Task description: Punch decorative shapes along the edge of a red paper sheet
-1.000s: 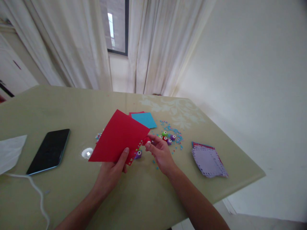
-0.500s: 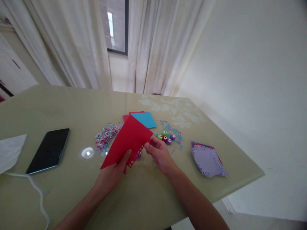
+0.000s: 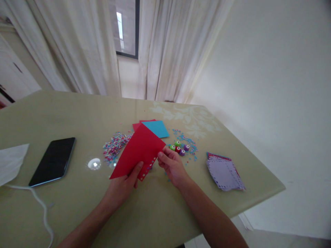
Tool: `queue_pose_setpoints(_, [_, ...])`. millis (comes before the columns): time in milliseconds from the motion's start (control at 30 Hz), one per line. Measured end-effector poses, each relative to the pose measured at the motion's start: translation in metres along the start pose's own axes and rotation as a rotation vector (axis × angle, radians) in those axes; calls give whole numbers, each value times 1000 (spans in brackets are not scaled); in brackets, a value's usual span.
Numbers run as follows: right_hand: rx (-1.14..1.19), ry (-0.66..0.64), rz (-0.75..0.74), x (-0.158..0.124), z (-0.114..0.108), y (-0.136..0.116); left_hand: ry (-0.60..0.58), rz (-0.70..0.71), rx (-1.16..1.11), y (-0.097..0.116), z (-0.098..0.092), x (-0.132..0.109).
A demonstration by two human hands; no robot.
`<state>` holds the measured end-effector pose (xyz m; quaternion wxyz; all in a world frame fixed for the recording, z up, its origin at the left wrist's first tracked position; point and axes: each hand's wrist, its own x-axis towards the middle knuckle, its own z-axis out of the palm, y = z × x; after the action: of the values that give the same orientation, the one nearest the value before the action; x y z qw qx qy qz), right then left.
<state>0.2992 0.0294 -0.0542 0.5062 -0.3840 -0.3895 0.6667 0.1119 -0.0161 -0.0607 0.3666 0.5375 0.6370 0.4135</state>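
Observation:
A sheet of red paper (image 3: 141,148) is held up at a slant over the table, with a row of small punched holes along its lower right edge. My left hand (image 3: 124,189) grips the sheet at its lower edge, thumb on top and fingers behind. At the right corner, my right hand (image 3: 174,168) pinches the paper's edge between thumb and fingers. Something purple shows just past the holed edge, too small to make out. Several little green, red and purple craft punches with eye-like white tops (image 3: 178,149) sit just beyond my right hand.
Behind the red sheet lie blue paper (image 3: 159,129) and more red paper. Confetti (image 3: 115,146) is heaped on the left, with blue bits (image 3: 190,141) scattered right. A stack of hole-edged lilac paper (image 3: 224,174) rests near the right edge; a black tablet (image 3: 53,162) and white cable (image 3: 43,210) lie left.
The red sheet has shifted very slightly to the right and up, together with both hands. My grip on it looks much the same.

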Motion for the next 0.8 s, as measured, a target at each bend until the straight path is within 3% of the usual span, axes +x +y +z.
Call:
queue_pose_setpoints(300, [-22, -25, -40, -1, 3, 3, 40, 46, 5, -2, 1, 0])
queue_pose_setpoints(433, [-122, 49, -159, 3, -7, -1, 46, -13, -6, 1, -3, 3])
queue_pose_setpoints(633, [-1039, 43, -493, 5, -21, -2, 94, -32, -45, 1, -8, 5])
queue_pose_setpoints(800, [-1482, -35, -493, 5, -21, 7, 118, -56, -79, 3, -8, 4])
